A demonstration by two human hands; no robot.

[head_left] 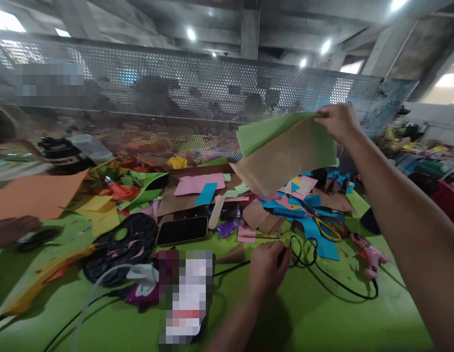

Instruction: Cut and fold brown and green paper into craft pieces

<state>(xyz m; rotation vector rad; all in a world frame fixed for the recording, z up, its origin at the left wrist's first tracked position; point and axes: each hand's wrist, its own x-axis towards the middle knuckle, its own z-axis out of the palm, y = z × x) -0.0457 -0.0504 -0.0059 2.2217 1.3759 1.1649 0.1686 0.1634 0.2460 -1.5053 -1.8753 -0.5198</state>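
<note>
Up at the right, my right hand (338,122) pinches the upper corner of several sheets of green and brown paper (285,151), which hang above the pile of scraps. Low over the green table, my left hand (269,266) is closed with its fingers curled; what they hold, if anything, is hidden. A black cord (232,269) runs behind that hand and loops to its right. Just beyond it lie a pencil-like stick (261,235) and a brown paper cone (232,255).
Yellow-handled scissors (327,230) and a pink glue gun (371,256) lie right. A phone (183,231), black tray (120,244), yellow glue gun (51,274) and purple power strip (146,291) lie left. Another person's hand (16,230) is far left. A perforated metal screen (208,93) stands behind.
</note>
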